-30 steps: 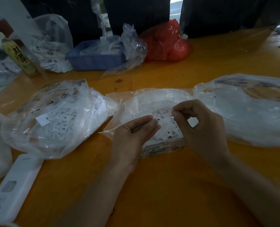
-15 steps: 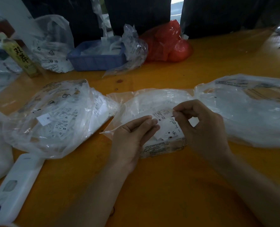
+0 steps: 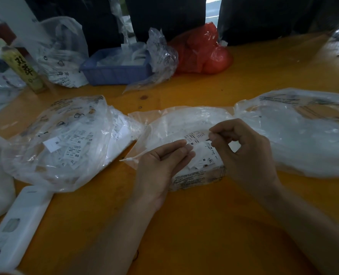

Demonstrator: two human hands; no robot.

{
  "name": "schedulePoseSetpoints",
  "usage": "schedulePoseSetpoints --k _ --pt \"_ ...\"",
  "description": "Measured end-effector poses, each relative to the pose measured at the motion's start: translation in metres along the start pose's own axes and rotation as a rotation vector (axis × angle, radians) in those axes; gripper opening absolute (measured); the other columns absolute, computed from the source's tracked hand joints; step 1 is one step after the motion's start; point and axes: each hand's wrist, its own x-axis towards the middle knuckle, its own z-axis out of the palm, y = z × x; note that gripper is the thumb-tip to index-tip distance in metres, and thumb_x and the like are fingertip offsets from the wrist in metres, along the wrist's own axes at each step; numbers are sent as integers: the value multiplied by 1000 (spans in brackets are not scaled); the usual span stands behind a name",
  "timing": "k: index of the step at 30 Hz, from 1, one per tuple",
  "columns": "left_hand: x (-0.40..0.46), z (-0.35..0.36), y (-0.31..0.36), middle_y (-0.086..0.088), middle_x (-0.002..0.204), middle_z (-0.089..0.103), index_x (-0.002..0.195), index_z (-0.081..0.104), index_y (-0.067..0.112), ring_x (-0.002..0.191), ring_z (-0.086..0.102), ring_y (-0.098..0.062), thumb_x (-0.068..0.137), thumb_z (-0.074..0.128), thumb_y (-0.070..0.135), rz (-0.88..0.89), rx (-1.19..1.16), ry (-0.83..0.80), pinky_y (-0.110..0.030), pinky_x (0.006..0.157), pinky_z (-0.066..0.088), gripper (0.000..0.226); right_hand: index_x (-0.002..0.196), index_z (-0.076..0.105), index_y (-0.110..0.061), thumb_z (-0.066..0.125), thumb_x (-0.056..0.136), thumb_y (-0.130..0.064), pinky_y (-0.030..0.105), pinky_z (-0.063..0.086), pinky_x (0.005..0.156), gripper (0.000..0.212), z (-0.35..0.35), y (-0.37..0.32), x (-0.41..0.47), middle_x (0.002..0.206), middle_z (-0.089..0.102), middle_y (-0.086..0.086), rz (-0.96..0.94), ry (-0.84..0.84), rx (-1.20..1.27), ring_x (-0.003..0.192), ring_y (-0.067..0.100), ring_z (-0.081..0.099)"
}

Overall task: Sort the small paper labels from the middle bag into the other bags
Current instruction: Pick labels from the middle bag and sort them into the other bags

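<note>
Picking one paper label out of the middle bag to read its size.

My right hand [image 3: 244, 155] pinches a single label [image 3: 197, 135] between thumb and forefinger, its grip lifting it just clear of the loose pile [image 3: 203, 158] so the print shows. My left hand [image 3: 160, 161] lies on the middle bag [image 3: 184, 120], fingers straight and pressed together on the labels, pinning them so only one comes away. The left bag [image 3: 65, 139] and right bag [image 3: 303, 132] flank it on the counter [image 3: 204, 225], mouths near for dropping sorted labels.
</note>
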Motion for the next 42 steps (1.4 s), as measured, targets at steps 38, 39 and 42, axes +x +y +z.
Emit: schedulePoseSetpoints --k 38,39,42 --pt "-1 -2 -2 7 114 81 100 86 28 87 80 -10 69 86 41 61 272 76 -25 66 64 34 104 72 -29 72 93 -21 11 54 68 13 5 -9 -5 86 67 -22 135 -336 74 75 -5 67" --pt "-1 -2 -2 6 113 81 101 86 28 87 80 -10 70 85 39 62 267 65 -25 66 64 33 103 71 -31 73 93 -21 12 55 68 14 5 -9 -5 86 67 -23 136 -337 80 76 -4 68" --pt "-2 -2 0 3 112 81 103 85 32 93 79 -14 76 86 29 90 274 15 -24 69 63 27 100 68 -35 73 92 -19 10 53 74 18 3 -8 -3 88 67 -27 127 -253 73 87 -3 66"
